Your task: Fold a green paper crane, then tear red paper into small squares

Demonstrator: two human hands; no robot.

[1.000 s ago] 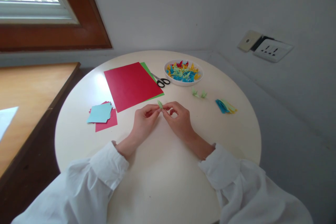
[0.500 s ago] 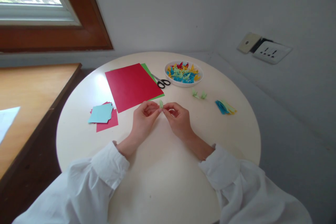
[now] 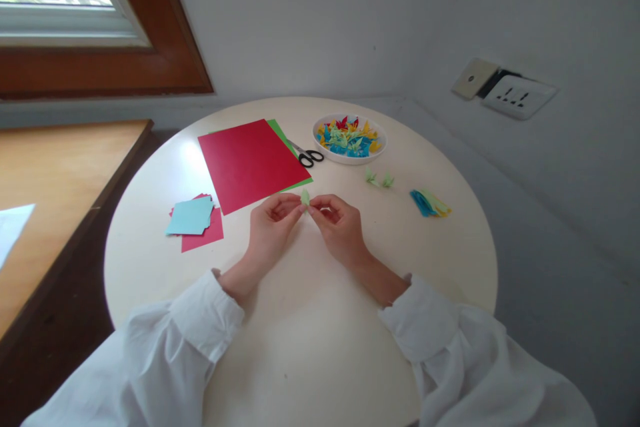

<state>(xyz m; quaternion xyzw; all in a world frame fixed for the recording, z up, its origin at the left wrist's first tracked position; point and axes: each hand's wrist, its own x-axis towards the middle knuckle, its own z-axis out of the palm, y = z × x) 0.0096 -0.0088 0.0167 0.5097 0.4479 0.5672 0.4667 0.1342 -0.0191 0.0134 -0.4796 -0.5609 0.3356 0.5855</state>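
Between my fingertips, over the middle of the round white table [image 3: 310, 347], is a small piece of folded light green paper [image 3: 305, 197]. My left hand [image 3: 274, 227] pinches it from the left with thumb and forefinger. From the other side my right hand [image 3: 337, 227] pinches the same piece, fingers curled. Its lower part is hidden by the fingertips. Two small light green folded paper figures [image 3: 380, 179] lie to the right, beyond my right hand. Farther back, a white oval dish [image 3: 345, 159] holds many small folded paper pieces in red, yellow, green and blue.
Black-handled scissors [image 3: 311, 159] lie against a large red sheet [image 3: 253, 163] atop a green one. Small light blue paper squares [image 3: 190, 215] rest on pink ones at the left. Blue and yellow folded strips [image 3: 430, 203] lie at the right. A wall closes off the back.
The light green paper has turned slightly between my fingertips, showing a broader face. Both hands stay in nearly the same place; the whole view shifts a little.
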